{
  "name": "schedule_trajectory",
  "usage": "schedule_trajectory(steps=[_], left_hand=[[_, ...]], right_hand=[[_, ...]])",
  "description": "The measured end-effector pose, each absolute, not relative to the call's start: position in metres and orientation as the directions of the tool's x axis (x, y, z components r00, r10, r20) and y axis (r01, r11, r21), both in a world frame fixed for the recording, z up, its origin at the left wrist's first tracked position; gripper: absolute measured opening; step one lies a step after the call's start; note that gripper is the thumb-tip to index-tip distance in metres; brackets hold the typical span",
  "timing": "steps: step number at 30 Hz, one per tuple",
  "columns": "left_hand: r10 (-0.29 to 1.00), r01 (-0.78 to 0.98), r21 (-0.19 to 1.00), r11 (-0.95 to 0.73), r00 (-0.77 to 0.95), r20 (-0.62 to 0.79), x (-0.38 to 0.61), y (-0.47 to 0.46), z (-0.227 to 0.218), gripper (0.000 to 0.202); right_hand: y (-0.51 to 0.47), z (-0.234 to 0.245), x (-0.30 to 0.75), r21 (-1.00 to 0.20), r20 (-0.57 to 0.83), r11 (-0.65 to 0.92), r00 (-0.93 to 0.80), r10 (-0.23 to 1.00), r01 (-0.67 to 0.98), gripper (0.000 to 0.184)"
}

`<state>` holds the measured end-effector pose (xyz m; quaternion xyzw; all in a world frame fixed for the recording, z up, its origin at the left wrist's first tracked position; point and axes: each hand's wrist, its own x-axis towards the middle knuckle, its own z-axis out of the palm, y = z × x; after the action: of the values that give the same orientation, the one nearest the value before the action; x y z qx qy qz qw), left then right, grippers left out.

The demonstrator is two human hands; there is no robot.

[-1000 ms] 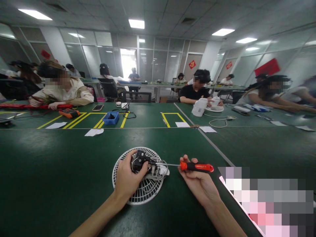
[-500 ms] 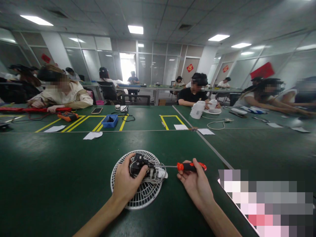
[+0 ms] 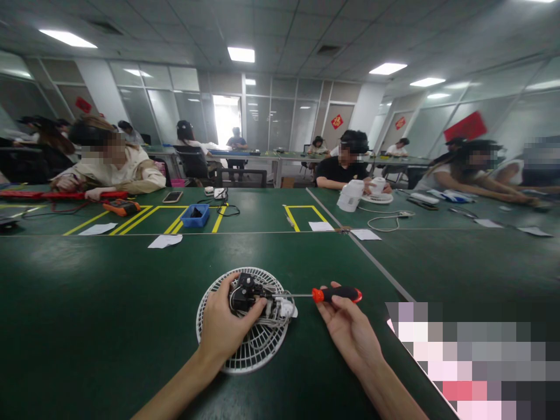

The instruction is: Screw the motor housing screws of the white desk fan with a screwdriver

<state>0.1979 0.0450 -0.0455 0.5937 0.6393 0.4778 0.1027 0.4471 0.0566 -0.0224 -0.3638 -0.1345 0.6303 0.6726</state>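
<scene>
A round white fan grille (image 3: pixel 258 361) lies on the green table in front of me. On top of it rests a black fan motor (image 3: pixel 242 298) with grey wires coiled beside it. My left hand (image 3: pixel 225 321) is wrapped round the motor, thumb near the shaft end. From the right, my right hand (image 3: pixel 350 326) grips a red and black screwdriver (image 3: pixel 339 294) between thumb and fingers. Its metal shank lies level and reaches the right side of the motor; the exact contact of the tip is too small to tell.
Ahead on the table are a blue bin (image 3: pixel 195 216), paper slips (image 3: pixel 165 241), a phone (image 3: pixel 172 197) and an orange multimeter (image 3: pixel 121 207). A co-worker (image 3: pixel 343 163) opposite handles white fan parts (image 3: pixel 350 195). A pixelated area covers the lower right.
My right thumb has moved from the top of the screwdriver handle down to its near side, and the handle has turned. My left hand and the motor have stayed put.
</scene>
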Motion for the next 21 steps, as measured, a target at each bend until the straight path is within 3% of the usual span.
schedule_trajectory(steps=[7,14,21], left_hand=[[0.852,0.673,0.719,-0.176,-0.261,0.453,0.1975,0.0448,-0.0453,0.070],[0.865,0.664,0.732,-0.154,-0.268,0.425,0.1976,0.0455,-0.0462,0.070],[0.860,0.662,0.738,-0.131,-0.295,0.417,0.1979,0.0456,-0.0481,0.072]], right_hand=[[0.0535,-0.0177,0.4439,-0.655,-0.250,-0.052,0.152,0.956,-0.753,0.044],[0.0567,-0.0185,0.4465,-0.779,-0.265,-0.098,0.184,0.947,-0.619,0.048],[0.0574,-0.0195,0.4522,-0.725,-0.241,-0.049,0.187,0.952,-0.687,0.055]])
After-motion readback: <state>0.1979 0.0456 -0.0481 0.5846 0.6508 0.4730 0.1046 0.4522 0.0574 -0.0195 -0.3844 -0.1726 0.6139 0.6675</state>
